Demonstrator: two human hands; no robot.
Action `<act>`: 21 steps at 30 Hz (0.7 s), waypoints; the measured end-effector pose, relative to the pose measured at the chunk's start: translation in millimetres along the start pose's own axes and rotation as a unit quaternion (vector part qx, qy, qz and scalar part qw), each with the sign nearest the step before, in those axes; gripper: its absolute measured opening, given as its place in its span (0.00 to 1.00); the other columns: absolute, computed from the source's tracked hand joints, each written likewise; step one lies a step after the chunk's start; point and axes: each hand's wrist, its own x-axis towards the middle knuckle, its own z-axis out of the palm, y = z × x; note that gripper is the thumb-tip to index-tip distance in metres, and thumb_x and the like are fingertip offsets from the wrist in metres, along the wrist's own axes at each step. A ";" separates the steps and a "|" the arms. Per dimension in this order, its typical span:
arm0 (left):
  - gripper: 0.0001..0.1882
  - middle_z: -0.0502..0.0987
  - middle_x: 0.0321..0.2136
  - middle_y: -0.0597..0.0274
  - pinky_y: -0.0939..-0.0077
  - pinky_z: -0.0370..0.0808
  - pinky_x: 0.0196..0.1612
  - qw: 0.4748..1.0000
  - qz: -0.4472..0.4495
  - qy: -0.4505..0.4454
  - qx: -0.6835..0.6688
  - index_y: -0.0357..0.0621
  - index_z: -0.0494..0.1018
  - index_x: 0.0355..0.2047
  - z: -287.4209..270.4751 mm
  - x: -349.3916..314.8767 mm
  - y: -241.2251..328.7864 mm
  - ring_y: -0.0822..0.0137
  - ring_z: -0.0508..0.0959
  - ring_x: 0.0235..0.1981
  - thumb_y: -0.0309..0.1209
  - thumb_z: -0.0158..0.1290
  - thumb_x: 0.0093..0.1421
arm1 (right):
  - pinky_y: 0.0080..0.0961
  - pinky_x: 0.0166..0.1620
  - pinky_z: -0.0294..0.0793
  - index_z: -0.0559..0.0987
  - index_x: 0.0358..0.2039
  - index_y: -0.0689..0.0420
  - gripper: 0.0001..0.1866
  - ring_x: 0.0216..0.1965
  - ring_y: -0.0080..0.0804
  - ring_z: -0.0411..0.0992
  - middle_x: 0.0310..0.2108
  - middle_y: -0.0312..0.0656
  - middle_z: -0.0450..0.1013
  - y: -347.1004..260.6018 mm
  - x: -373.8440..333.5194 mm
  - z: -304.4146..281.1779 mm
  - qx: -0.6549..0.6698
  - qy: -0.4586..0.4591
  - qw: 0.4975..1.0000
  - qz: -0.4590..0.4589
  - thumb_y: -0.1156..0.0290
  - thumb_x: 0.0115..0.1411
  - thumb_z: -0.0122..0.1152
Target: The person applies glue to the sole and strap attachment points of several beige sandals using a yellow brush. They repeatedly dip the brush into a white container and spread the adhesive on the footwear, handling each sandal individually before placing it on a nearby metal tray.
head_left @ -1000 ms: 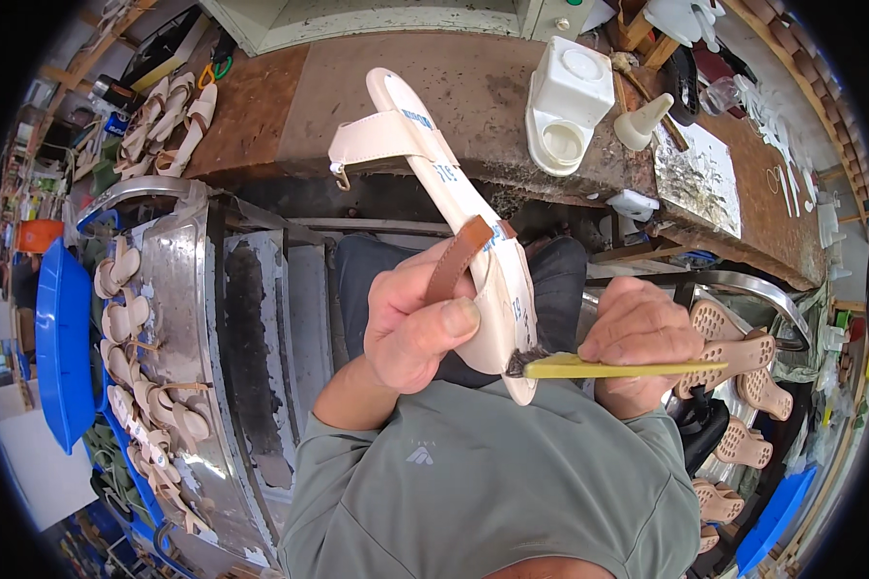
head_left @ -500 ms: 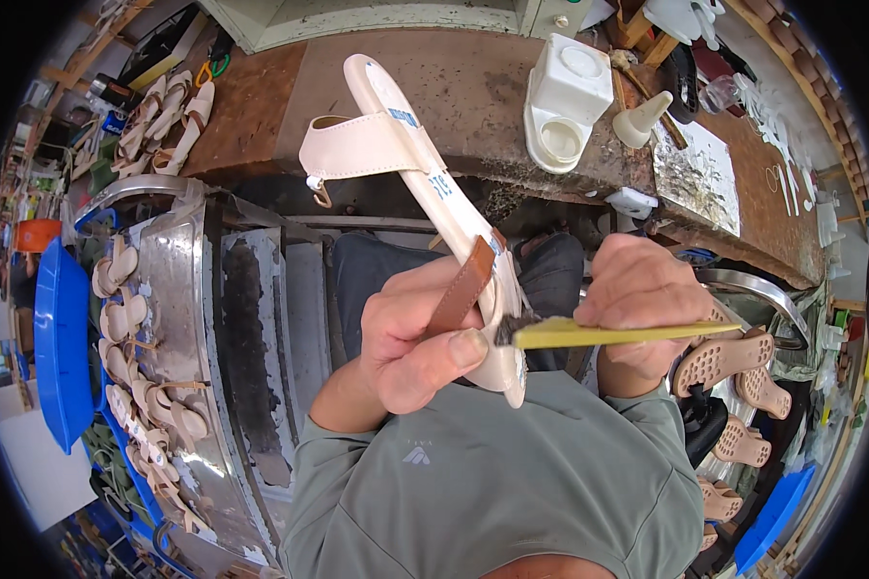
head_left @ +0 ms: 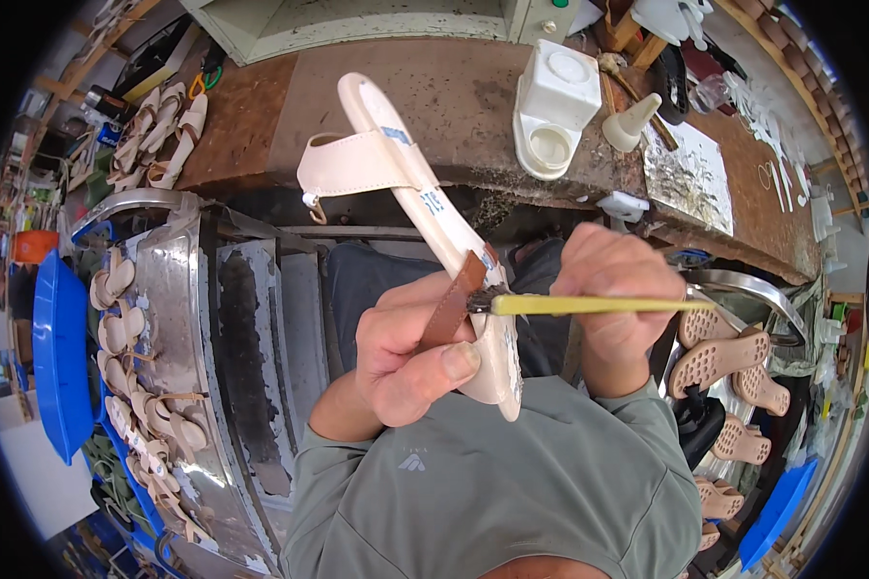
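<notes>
My left hand [head_left: 401, 362] grips a cream sandal upper on its last [head_left: 434, 212], tilted with one end up and away from me and the other near my shirt. A wide pale strap with a small buckle stands out from its far part. Beside my left thumb, a stitched brown strap [head_left: 454, 301] crosses the near part. My right hand [head_left: 620, 280] is closed round a yellow-handled brush [head_left: 560, 306]. The dark bristles touch the sandal right at the brown strap's edge. Some of my left fingers are hidden behind the sandal.
On the bench ahead stand a white glue container [head_left: 560, 101] and a white funnel-shaped nozzle [head_left: 632, 124]. Sandals [head_left: 121, 323] line a metal rack at left, and pale perforated soles [head_left: 719, 365] sit at right. Scissors [head_left: 206, 79] lie at the bench's far left. Blue trays flank both sides.
The brush has moved left and up, from the sandal's side edge onto the area by the brown strap. My right hand has shifted left with it; the sandal has dropped slightly toward me.
</notes>
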 end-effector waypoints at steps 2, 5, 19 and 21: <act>0.07 0.68 0.20 0.52 0.71 0.61 0.26 1.000 0.001 0.018 -0.006 0.32 0.66 0.18 1.3 0.9 0.8 0.64 0.66 0.22 0.24 0.47 0.50 | 0.25 0.24 0.69 0.77 0.27 0.64 0.10 0.24 0.36 0.75 0.21 0.46 0.74 2.2 -4.8 4.2 -0.017 0.006 1.000 -0.010 0.72 0.46 0.67; 0.07 0.68 0.20 0.51 0.70 0.61 0.27 1.000 0.001 0.013 -0.015 0.32 0.66 0.19 0.0 -1.2 -1.8 0.64 0.65 0.22 0.24 0.47 0.50 | 0.25 0.25 0.69 0.77 0.26 0.64 0.11 0.24 0.36 0.75 0.22 0.45 0.74 1.9 -8.1 2.0 -0.021 -0.006 1.000 -0.018 0.71 0.45 0.68; 0.09 0.69 0.21 0.52 0.71 0.64 0.30 0.998 -0.029 0.055 -0.013 0.33 0.65 0.16 -1.7 -2.9 -1.9 0.64 0.67 0.23 0.25 0.47 0.50 | 0.23 0.23 0.68 0.78 0.25 0.66 0.10 0.20 0.34 0.72 0.20 0.46 0.74 -0.3 11.7 -6.6 -0.005 -0.050 0.998 0.031 0.73 0.44 0.67; 0.10 0.71 0.26 0.49 0.71 0.67 0.33 0.996 -0.050 0.063 -0.026 0.32 0.65 0.17 -3.5 -5.3 -1.3 0.62 0.70 0.27 0.28 0.49 0.50 | 0.23 0.23 0.68 0.78 0.24 0.65 0.09 0.20 0.33 0.72 0.20 0.46 0.74 0.4 9.1 -8.1 0.004 -0.055 0.998 0.041 0.74 0.43 0.67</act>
